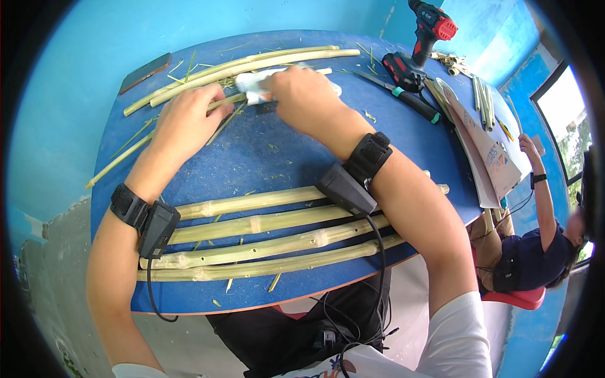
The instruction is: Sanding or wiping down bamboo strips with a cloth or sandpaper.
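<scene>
My left hand (192,116) is closed around a thin bamboo strip (123,159), which slants from the table's left edge up toward my right hand. Closed over a crumpled white wrap (253,87) with some orange on it, my right hand (305,97) hides most of what lies beneath. I cannot tell whether the wrap is cloth or plastic. Just beyond both hands rest two long bamboo pieces (252,65). Nearer me, several bamboo poles (258,223) with small holes lie side by side under my forearms.
Bamboo shavings litter the blue table (271,167). At the far right stand a cordless drill (423,47) and a black-and-teal-handled tool (413,103). Bent cardboard (482,142) leans over the right edge. A dark flat block (145,72) lies far left. Another person (532,239) sits at right.
</scene>
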Available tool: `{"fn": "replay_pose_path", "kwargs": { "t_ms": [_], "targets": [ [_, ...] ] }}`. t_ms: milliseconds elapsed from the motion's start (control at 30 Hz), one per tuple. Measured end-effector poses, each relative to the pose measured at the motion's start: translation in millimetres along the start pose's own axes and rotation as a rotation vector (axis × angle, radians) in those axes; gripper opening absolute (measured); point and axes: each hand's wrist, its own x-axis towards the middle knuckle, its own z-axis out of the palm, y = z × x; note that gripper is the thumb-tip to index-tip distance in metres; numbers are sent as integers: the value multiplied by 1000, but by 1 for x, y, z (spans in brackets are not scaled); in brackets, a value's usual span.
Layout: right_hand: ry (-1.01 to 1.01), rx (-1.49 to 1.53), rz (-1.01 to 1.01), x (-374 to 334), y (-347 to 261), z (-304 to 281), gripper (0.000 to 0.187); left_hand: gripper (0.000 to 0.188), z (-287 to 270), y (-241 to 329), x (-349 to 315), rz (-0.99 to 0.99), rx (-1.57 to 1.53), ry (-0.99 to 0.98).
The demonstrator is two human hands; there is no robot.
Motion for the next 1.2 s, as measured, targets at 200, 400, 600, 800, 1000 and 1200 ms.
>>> {"fn": "replay_pose_path", "kwargs": {
  "t_ms": [200, 400, 600, 800, 1000, 1200],
  "targets": [
    [-63, -59, 120, 1, 16, -6, 12, 18, 4, -6, 0, 99, -78, 166],
    [-28, 62, -83, 3, -9, 1, 37, 14, 5, -5, 1, 124, -176, 104],
    [-45, 24, 47, -1, -1, -1, 21, 15, 3, -8, -1, 148, -20, 94],
    [-118, -57, 156, -1, 5, -11, 13, 17, -3, -3, -9, 22, 195, 58],
    [-37, 97, -101, -3, -12, 0, 32, 19, 4, -4, -4, 170, -23, 91],
    [-40, 62, 2, -3, -9, -3, 13, 23, -8, 3, -3, -8, 75, 63]
  ]
}}
